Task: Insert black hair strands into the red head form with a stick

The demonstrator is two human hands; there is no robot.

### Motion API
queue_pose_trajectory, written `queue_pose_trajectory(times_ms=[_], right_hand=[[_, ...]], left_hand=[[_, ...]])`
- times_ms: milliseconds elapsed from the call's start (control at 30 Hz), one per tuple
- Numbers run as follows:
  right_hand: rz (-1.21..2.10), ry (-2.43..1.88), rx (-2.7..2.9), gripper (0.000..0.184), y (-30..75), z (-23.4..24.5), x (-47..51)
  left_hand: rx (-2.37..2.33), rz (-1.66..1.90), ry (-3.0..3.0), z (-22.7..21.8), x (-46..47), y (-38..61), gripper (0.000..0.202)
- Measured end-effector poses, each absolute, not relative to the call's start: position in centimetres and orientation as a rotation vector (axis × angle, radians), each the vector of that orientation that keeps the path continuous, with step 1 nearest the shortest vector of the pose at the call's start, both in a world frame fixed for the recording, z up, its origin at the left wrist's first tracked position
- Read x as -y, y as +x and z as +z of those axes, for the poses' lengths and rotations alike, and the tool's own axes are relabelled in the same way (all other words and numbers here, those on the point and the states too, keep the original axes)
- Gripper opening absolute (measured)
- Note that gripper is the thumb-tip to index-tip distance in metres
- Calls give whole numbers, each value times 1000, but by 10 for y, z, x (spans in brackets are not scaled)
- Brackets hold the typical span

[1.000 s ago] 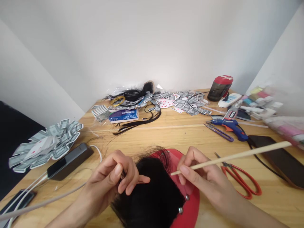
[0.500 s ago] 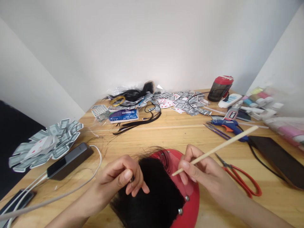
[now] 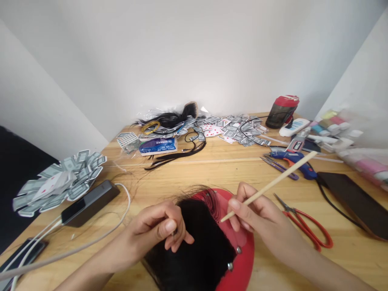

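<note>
My left hand [image 3: 165, 228] is closed in a pinch over the black hair [image 3: 197, 242], with a small dark tuft that looks like hair showing between thumb and fingers. My right hand [image 3: 253, 212] grips a slim pale wooden stick [image 3: 273, 184] like a pen, its tapered tip pointing down at the edge of the hair. Any fine needle at that tip is too small to see. The black hair lies on a red rounded form [image 3: 247, 266], over a pinkish mesh [image 3: 224, 202]. Silver round-headed pins [image 3: 230, 266] stand along the hair's edge.
Red-handled scissors [image 3: 312, 230] lie beside my right forearm, with a dark flat slab [image 3: 348, 202] and a blue glue gun [image 3: 294, 159] beyond. Left are a black power bank [image 3: 91, 204], white cables and a card-covered dish [image 3: 60, 182]. Cut cards [image 3: 242, 129] litter the back.
My left hand has shifted slightly right and down. The stick's far end has moved a little left and up, while its tip stays near the hair's edge.
</note>
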State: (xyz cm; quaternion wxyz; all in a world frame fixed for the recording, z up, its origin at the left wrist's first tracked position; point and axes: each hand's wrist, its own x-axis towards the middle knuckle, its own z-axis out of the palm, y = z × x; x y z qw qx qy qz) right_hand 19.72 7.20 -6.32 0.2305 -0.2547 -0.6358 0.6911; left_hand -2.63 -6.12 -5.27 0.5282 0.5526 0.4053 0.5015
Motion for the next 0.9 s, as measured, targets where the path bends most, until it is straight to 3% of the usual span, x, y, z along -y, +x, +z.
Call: queue_pose_trajectory(times_ms=[900], right_hand=[[1699, -860, 1766, 39, 192, -57, -59]], left_hand=[[-1094, 1091, 1438, -41, 66, -22, 30]])
